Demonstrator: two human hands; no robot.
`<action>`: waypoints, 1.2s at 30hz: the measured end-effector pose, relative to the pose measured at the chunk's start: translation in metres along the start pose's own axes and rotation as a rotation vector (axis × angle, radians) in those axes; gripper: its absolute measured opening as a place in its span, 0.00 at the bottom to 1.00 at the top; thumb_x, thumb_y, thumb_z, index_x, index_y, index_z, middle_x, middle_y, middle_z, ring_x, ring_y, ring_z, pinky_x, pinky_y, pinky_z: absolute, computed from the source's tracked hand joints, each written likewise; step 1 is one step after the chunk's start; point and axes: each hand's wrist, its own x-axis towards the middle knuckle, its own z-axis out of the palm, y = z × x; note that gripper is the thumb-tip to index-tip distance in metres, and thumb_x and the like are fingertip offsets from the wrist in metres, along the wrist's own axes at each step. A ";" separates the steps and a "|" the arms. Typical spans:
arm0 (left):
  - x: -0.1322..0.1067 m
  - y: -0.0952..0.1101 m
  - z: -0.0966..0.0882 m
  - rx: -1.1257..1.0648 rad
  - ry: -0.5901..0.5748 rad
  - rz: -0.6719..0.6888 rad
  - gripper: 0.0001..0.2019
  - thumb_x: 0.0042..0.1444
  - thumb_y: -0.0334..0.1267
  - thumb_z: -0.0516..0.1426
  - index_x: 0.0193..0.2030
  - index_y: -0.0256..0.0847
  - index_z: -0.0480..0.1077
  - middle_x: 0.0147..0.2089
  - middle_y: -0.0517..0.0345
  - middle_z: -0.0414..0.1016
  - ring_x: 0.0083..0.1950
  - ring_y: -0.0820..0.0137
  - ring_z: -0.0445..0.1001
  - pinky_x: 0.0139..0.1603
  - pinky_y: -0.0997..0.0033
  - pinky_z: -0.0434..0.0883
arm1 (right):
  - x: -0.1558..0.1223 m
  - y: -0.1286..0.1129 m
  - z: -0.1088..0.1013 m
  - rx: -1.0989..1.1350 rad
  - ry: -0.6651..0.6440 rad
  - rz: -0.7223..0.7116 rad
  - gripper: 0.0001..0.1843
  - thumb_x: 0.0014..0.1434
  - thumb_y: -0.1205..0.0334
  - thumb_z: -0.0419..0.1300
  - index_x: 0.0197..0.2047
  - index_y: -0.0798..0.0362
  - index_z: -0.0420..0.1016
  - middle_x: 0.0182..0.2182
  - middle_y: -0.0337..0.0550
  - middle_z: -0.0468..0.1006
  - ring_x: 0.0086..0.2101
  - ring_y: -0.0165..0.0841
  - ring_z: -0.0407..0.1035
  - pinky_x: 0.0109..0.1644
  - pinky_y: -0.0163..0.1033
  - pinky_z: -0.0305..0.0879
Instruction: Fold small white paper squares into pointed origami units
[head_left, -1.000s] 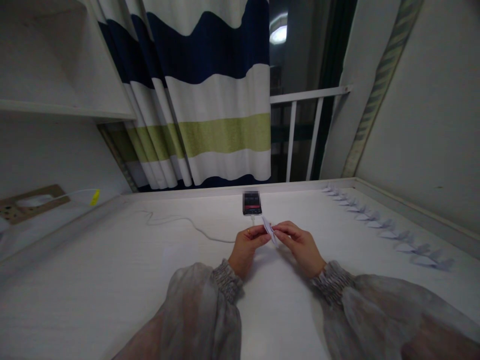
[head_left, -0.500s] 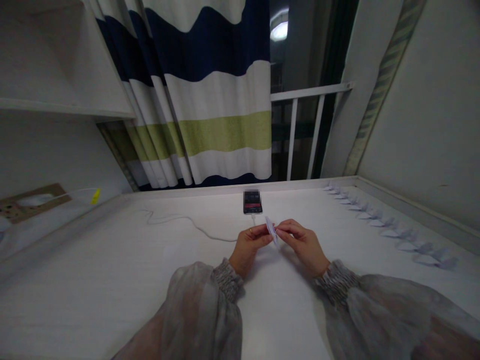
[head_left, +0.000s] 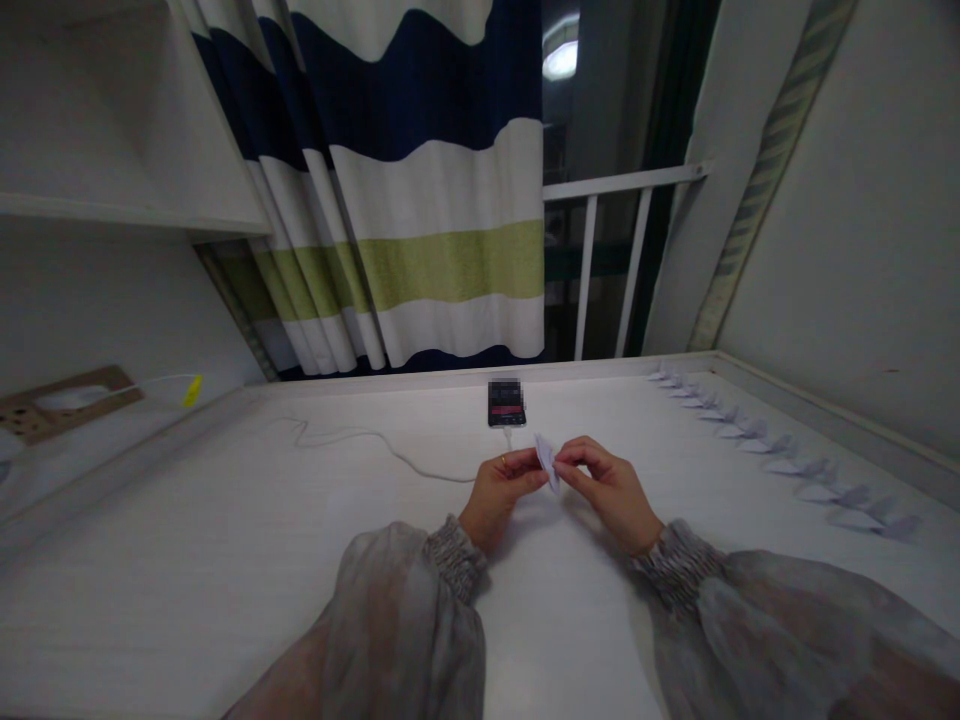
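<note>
A small piece of folded white paper (head_left: 547,463) is held up between my two hands, above the white desk (head_left: 570,620). My left hand (head_left: 501,494) pinches its left side with thumb and fingers; a ring shows on one finger. From the other side, my right hand (head_left: 611,490) grips the paper's right edge between thumb and forefinger. The exact folds are too small to make out. Just beyond the hands lies a phone (head_left: 507,403) with its screen lit and a white cable (head_left: 405,461) plugged into its near end.
Several folded white paper pieces (head_left: 787,455) stand in a slanting row along the desk's right side. A power strip on a brown board (head_left: 71,402) is at the left wall. Behind the desk hang a striped curtain (head_left: 450,270) and a white window rail (head_left: 626,185).
The folded paper has turned slightly, so more of its face shows between the fingers. Both hands stay in nearly the same place, still pinching it.
</note>
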 end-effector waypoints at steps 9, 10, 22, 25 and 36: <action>0.000 0.002 0.000 0.000 -0.017 -0.012 0.15 0.37 0.33 0.63 0.36 0.37 0.75 0.34 0.54 0.76 0.37 0.68 0.71 0.48 0.65 0.62 | -0.002 -0.007 0.001 -0.140 -0.021 0.010 0.05 0.50 0.63 0.56 0.25 0.53 0.67 0.23 0.38 0.69 0.27 0.30 0.63 0.34 0.36 0.61; 0.000 0.002 0.000 0.000 -0.023 -0.014 0.15 0.37 0.34 0.63 0.36 0.36 0.75 0.34 0.54 0.76 0.37 0.68 0.71 0.48 0.64 0.62 | -0.003 -0.008 0.001 -0.157 -0.027 0.016 0.05 0.50 0.63 0.55 0.25 0.53 0.67 0.23 0.38 0.69 0.27 0.30 0.64 0.34 0.36 0.61; 0.000 0.002 0.001 0.024 -0.019 -0.006 0.13 0.36 0.33 0.64 0.33 0.35 0.75 0.33 0.54 0.76 0.36 0.68 0.72 0.46 0.64 0.64 | -0.004 -0.011 0.002 -0.224 -0.023 -0.119 0.05 0.51 0.65 0.54 0.24 0.53 0.66 0.23 0.38 0.68 0.26 0.29 0.64 0.32 0.34 0.61; 0.000 0.002 0.002 0.012 -0.005 0.001 0.12 0.36 0.32 0.64 0.32 0.36 0.75 0.33 0.54 0.76 0.37 0.67 0.72 0.46 0.64 0.64 | -0.005 -0.012 0.002 -0.215 -0.034 -0.125 0.05 0.52 0.65 0.54 0.26 0.53 0.67 0.23 0.38 0.69 0.27 0.29 0.65 0.32 0.35 0.62; 0.000 0.002 0.000 0.034 0.010 0.009 0.13 0.36 0.33 0.64 0.33 0.36 0.75 0.32 0.54 0.76 0.36 0.67 0.72 0.46 0.64 0.65 | -0.004 -0.010 -0.001 -0.197 -0.069 -0.113 0.05 0.52 0.62 0.55 0.27 0.52 0.68 0.25 0.39 0.71 0.29 0.30 0.66 0.35 0.36 0.63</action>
